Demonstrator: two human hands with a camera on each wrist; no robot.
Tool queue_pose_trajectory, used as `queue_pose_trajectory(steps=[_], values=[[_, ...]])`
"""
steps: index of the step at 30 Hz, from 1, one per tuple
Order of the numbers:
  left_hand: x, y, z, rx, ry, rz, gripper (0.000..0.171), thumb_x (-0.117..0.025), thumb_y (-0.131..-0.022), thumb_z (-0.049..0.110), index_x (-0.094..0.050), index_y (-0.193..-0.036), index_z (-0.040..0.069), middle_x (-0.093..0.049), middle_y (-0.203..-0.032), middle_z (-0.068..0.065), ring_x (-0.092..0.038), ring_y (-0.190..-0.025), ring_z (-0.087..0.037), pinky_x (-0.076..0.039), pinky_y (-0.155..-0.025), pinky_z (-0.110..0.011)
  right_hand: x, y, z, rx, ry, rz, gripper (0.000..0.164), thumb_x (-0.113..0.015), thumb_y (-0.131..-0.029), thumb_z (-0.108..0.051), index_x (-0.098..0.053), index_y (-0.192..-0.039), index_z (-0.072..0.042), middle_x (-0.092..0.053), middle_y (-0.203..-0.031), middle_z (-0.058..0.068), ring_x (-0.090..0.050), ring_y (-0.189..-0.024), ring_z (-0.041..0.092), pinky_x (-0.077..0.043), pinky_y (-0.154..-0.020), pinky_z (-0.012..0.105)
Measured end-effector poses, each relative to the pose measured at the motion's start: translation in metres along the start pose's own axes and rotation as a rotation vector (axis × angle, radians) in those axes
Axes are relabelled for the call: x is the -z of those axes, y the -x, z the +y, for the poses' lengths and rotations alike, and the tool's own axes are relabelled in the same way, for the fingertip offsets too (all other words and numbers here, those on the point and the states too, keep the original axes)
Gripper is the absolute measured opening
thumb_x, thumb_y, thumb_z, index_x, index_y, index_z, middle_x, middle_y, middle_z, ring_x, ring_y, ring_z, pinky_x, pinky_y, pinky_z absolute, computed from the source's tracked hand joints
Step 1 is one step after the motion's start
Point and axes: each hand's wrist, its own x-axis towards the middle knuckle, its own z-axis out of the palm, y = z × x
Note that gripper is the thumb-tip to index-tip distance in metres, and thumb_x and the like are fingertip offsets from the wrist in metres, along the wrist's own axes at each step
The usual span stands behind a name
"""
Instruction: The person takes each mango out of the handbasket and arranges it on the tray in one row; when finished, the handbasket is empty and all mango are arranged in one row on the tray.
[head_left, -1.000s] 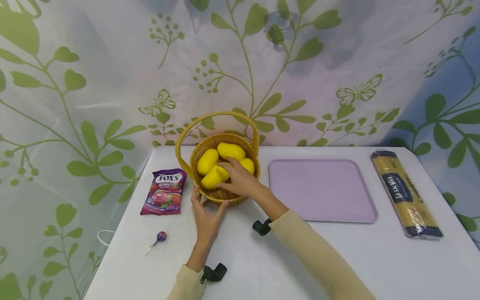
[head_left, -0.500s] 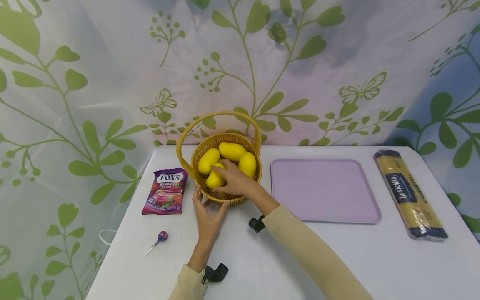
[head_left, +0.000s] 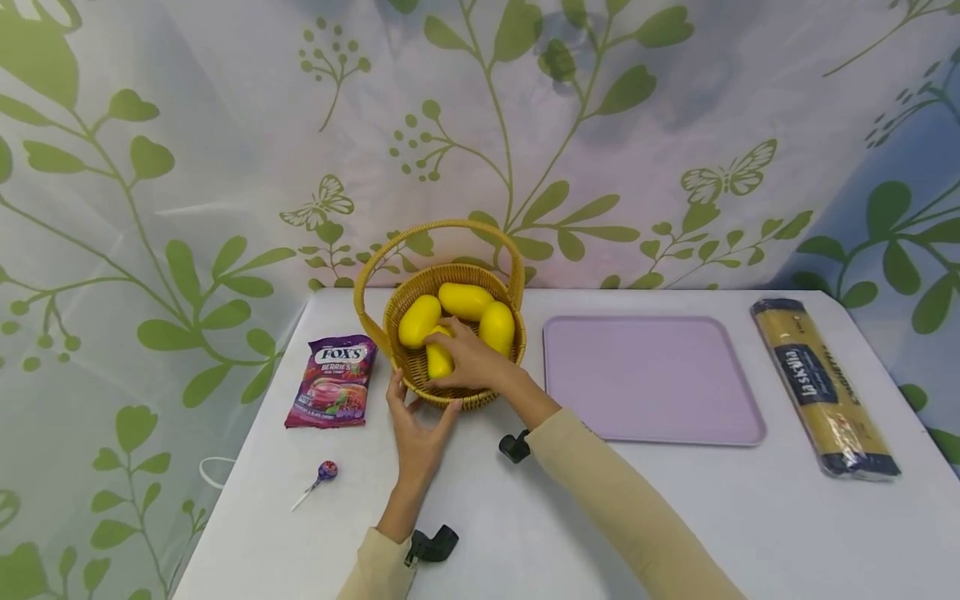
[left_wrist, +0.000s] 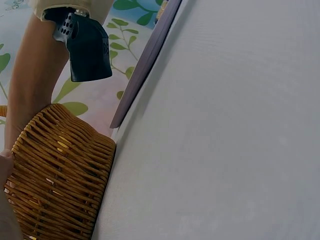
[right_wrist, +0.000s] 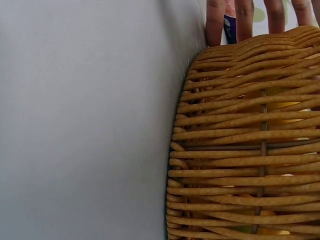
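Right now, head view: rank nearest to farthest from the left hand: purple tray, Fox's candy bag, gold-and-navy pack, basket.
From the left hand:
1. Basket: just ahead, the hand touching its near side.
2. Fox's candy bag: to the hand's left.
3. Purple tray: right of the basket.
4. Gold-and-navy pack: far right, beyond the tray.

Four mangoes [head_left: 497, 327]; one basket [head_left: 480, 401], tray [head_left: 652, 379], lollipop [head_left: 327, 471], candy bag [head_left: 332, 382], pasta pack [head_left: 825, 387]
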Motion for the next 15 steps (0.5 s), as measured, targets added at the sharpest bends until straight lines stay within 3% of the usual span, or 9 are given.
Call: queue_pose_trajectory(steps=[7,15], values=[[-0.001,0.001,-0.006,-0.018,0.004,0.006,0.09,-0.077,-0.078,0.0,-0.02,-0.147,-0.009,-0.019,-0.154,-0.034,-0.03,-0.136,-0.056,-0.041,-0.094,-0.062,-0.003,-0.001,0.002,0.013,0.017,-0.001,0.07,-0.079,-0.08,-0.042,-0.051,-0.139,-0.016,-0.028,-0.155,0.017,-0.033,-0.141,0.034,-0.035,-0.114,0.049],[-0.004,0.002,-0.039,0.001,-0.014,0.016,0.095,-0.08,-0.079,0.01,-0.019,-0.151,0.001,-0.02,-0.16,-0.017,-0.03,-0.141,-0.042,-0.043,-0.097,-0.053,-0.003,-0.002,0.003,0.01,0.019,-0.002,0.07,-0.079,-0.08,-0.043,-0.052,-0.139,-0.018,-0.029,-0.154,0.015,-0.033,-0.141,0.033,-0.036,-0.114,0.048]])
